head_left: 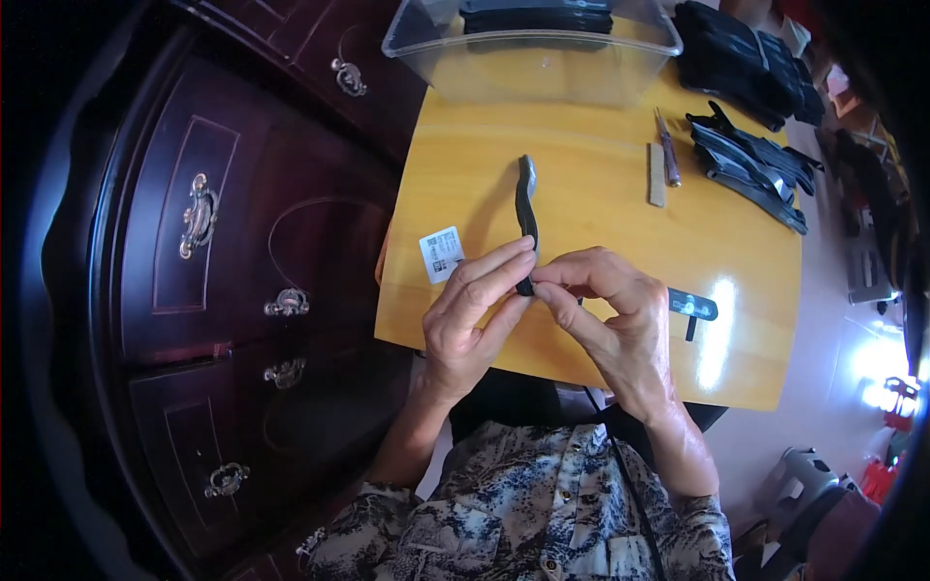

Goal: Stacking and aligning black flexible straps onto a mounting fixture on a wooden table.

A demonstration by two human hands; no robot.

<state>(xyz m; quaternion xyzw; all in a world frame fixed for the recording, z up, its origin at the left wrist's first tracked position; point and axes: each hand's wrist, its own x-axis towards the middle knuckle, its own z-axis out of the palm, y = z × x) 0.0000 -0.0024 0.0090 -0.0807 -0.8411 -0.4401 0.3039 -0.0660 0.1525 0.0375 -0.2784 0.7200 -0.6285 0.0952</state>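
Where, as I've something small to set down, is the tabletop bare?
Two patches of the wooden tabletop: left of the held black strap, between the clear plastic bin and the white label; and between that strap and the flat tan strip, beyond the right hand. The upper right is crowded: awl-like tool, pile of black straps, dark bundle.

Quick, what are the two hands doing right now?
Left hand: closed, holding the black strip.
Right hand: closed, pinching the black strip near its lower end.

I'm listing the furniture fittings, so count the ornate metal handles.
6: top handle, upper-left handle, middle handle, another handle just below it, lower-left handle, and a partial handle beside the left sleeve. Others may be hidden.
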